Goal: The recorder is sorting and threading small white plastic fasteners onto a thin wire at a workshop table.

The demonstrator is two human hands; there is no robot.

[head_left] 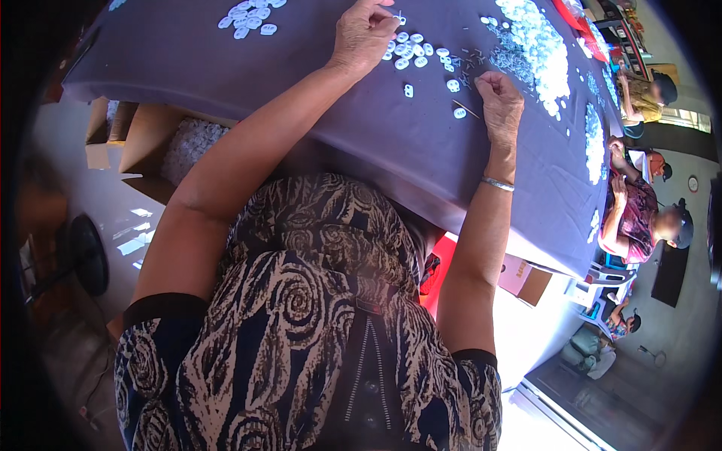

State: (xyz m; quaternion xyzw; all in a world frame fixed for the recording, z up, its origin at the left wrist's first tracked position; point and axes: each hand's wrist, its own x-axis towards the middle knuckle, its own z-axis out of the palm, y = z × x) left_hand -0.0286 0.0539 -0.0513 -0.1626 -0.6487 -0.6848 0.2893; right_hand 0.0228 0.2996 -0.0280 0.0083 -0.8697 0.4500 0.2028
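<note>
The left hand (pixel 365 36) pinches a small white piece (pixel 401 19) over the dark cloth (pixel 301 98); the right hand (pixel 500 99) presses its fingertips together, contents unclear. Between them lie white ovals (pixel 419 51) and a thin stick (pixel 466 110); beyond, a white heap (pixel 553 64); lower left, an open carton (pixel 143 143).

You wear a short-sleeved fabric top (pixel 301 301) with cream-tan swirls over dark navy, its sleeve bands (pixel 167 307) black. Your cloth-covered desk (pixel 180 56) is dusky purple-grey; the small oval plastic pieces (pixel 460 113) look white, your metal bracelet (pixel 498 184) silver, the open cardboard box (pixel 143 139) brown.
</note>
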